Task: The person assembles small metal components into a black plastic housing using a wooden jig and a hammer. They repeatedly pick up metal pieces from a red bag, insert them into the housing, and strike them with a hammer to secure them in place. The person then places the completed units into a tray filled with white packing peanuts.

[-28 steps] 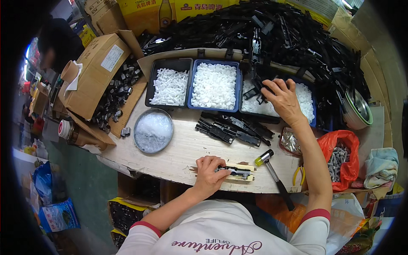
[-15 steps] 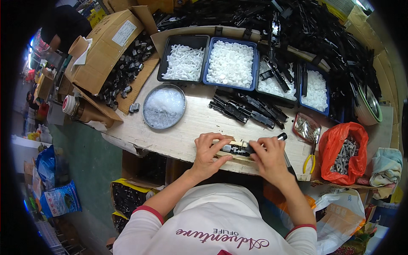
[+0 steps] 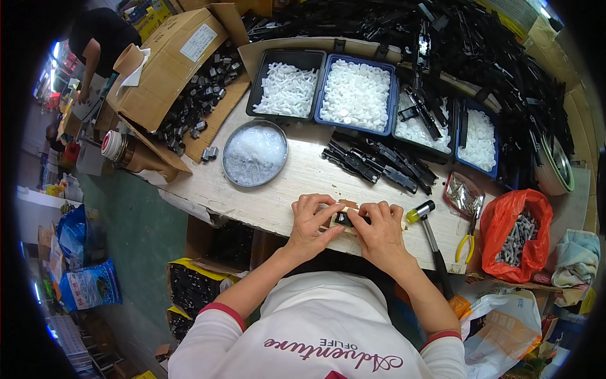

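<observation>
At the table's near edge my two hands face each other over a black mechanical part (image 3: 344, 218) set in a pale wooden holder (image 3: 338, 228). My left hand (image 3: 309, 222) grips the part's left end, thumb below and fingers above. From the right, my right hand (image 3: 382, 232) presses its thumb and fingers on the part. Fingers hide most of the part. Just right of that hand lies a hammer (image 3: 430, 235) with a yellow-and-black head and black grip. Several similar black assemblies (image 3: 372, 165) lie in a row farther back on the table.
Behind are a black bin (image 3: 287, 88) of white pieces and a blue bin (image 3: 355, 95) of white caps. A round dish (image 3: 255, 153) of clear pieces stands left. At right are yellow-handled pliers (image 3: 467, 243), a red bag (image 3: 514, 237) of grey parts and a small tray (image 3: 463, 192).
My right hand has moved left, closer to my left hand, and now covers more of the black part. The hammer shows more fully beside it. The whole view has shifted slightly.
</observation>
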Tool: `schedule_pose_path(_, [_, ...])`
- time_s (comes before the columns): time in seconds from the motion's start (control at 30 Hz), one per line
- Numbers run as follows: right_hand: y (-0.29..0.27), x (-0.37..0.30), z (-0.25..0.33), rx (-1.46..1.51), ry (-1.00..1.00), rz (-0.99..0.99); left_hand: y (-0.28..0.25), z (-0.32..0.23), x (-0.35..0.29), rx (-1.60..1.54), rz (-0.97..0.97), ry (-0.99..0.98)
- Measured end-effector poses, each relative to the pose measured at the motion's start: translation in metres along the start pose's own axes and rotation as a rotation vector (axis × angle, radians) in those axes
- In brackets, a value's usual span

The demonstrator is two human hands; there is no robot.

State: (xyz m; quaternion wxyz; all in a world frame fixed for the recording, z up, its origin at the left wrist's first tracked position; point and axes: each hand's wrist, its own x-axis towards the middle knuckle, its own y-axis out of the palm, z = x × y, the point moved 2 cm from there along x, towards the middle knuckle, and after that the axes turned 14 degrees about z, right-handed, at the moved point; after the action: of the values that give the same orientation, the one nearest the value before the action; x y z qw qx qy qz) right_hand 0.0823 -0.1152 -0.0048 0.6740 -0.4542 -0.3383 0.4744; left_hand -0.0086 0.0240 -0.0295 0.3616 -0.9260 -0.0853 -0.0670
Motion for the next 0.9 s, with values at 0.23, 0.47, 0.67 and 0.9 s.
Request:
schedule_pose_path(0.23, [-0.023,-0.013,-0.006,0.126,0.071,-0.138,-0.004,-0.006,0.007,0.051,0.071,0.075])
schedule_pose_path(0.47, [-0.020,-0.097,-0.057,-0.101,0.661,-0.166,-0.001,-0.029,0.019,0.414,0.369,0.247])
schedule_pose_path(0.67, [-0.015,-0.102,-0.059,0.089,0.513,-0.205,0.003,-0.022,0.022,0.507,0.443,0.339])
schedule_pose_path(0.9, [-0.053,-0.084,-0.007,0.105,0.342,-0.111,-0.005,-0.029,0.031,0.514,0.569,0.343])
